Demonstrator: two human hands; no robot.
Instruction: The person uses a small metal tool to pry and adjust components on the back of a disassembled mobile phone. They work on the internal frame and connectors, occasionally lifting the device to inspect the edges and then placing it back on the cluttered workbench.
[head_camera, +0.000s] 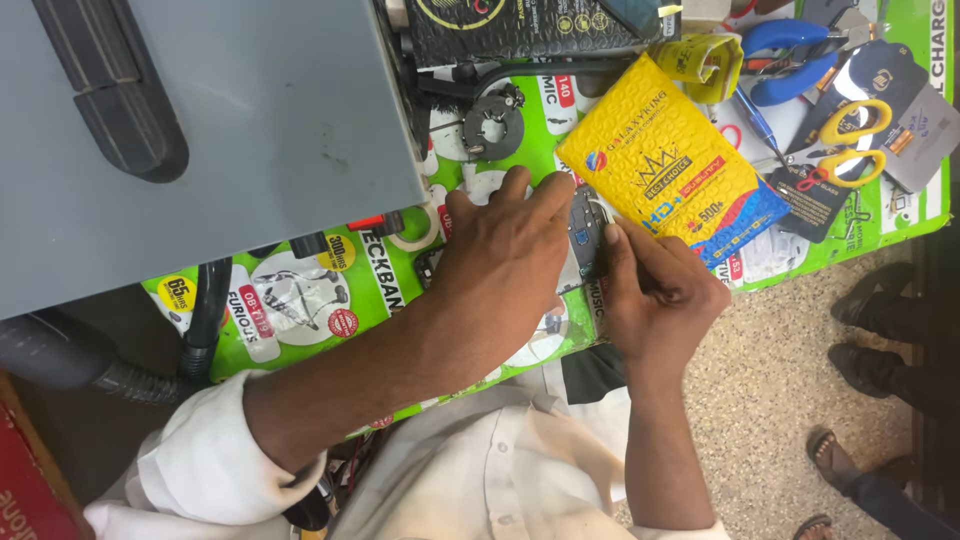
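A large grey flat-topped machine housing (200, 130) takes up the area up and to the left of the left hand (500, 265), standing on the green printed tabletop (330, 300). One ribbed grey hose (70, 365) and one black cable (205, 310) run out beneath it, below and left of that hand.

Just above the right hand (660, 295) lies one yellow and blue embossed padded pouch (665, 170), its lower corner almost touching the knuckles. A black glossy packet (530, 30) lies well above both hands.

The left hand is spread, palm down, fingers fanned flat over the work. The right hand is pressed together, thumb and forefinger pinching the edge of the small dark phone part with exposed circuitry (586, 235), which sits between the two hands on the tabletop.

Further up and to the right of the right hand are one pair of yellow-handled scissors (850, 140), one pair of blue-handled pliers (790, 55) and one blue pen (755, 120). One black ring-shaped fitting (490, 120) rests above the left hand.

As a judgement: the pinch is narrow, so the part could slip or flex if the flat hand shifts, and the crowding pouch could be nudged onto it.
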